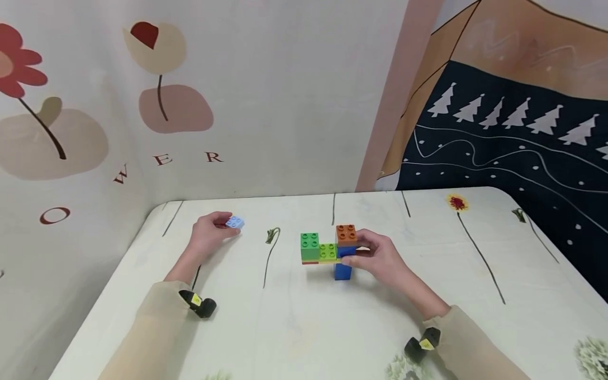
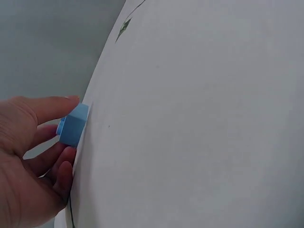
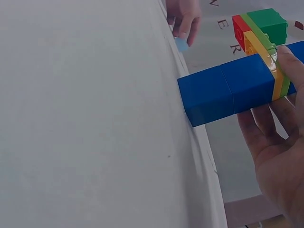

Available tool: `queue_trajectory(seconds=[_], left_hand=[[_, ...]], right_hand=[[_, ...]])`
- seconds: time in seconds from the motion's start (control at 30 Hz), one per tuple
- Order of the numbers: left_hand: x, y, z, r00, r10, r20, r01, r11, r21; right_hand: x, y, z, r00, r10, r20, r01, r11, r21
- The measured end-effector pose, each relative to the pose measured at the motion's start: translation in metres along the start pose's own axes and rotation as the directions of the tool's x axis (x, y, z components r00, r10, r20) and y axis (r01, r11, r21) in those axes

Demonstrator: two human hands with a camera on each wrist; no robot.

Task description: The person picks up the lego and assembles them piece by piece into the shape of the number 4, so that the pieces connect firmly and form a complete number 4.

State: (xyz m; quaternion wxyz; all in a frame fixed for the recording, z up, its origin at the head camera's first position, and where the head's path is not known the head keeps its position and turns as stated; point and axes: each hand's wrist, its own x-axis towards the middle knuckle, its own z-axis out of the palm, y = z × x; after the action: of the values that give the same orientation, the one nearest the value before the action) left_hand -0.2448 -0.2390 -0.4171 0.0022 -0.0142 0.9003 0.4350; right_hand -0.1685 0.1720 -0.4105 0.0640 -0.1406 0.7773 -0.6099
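Between thumb and fingers, my left hand pinches a light blue toy brick close over the table's far left part; the left wrist view shows the brick with its studs towards the palm. My right hand grips a toy brick structure from its right side. Two stacked blue bricks form its leg, its lower end right at the tabletop. Above them, yellow, red and lime green pieces reach out leftward. A green brick tops the left end, an orange brick the right, over another blue one.
Flower prints mark the white tabletop. Behind it hangs a pale printed cloth, with a dark tree-patterned cloth at the right. Black devices are strapped on both wrists, such as the left wrist camera.
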Motion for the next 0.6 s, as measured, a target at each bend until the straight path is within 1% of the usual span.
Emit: queue_trajectory(seconds=[0.17, 0.47, 0.53, 0.6], left_hand=[[-0.002, 0.000, 0.005, 0.999, 0.025, -0.041, -0.024, 0.999, 0.023], [-0.009, 0.001, -0.002, 0.999, 0.004, -0.035, -0.005, 1.000, -0.018], [-0.010, 0.002, -0.004, 1.000, 0.008, -0.018, -0.008, 1.000, -0.030], [-0.011, 0.002, -0.006, 1.000, 0.016, 0.018, -0.016, 0.999, -0.047]], right_hand=[[0.001, -0.002, 0.000, 1.000, 0.004, 0.011, -0.004, 1.000, 0.003], [0.002, -0.006, -0.001, 0.999, 0.012, 0.031, -0.012, 1.000, -0.003], [0.002, -0.006, -0.002, 0.999, 0.016, 0.033, -0.016, 1.000, 0.001], [0.001, -0.007, -0.002, 0.999, 0.021, 0.035, -0.021, 1.000, 0.003]])
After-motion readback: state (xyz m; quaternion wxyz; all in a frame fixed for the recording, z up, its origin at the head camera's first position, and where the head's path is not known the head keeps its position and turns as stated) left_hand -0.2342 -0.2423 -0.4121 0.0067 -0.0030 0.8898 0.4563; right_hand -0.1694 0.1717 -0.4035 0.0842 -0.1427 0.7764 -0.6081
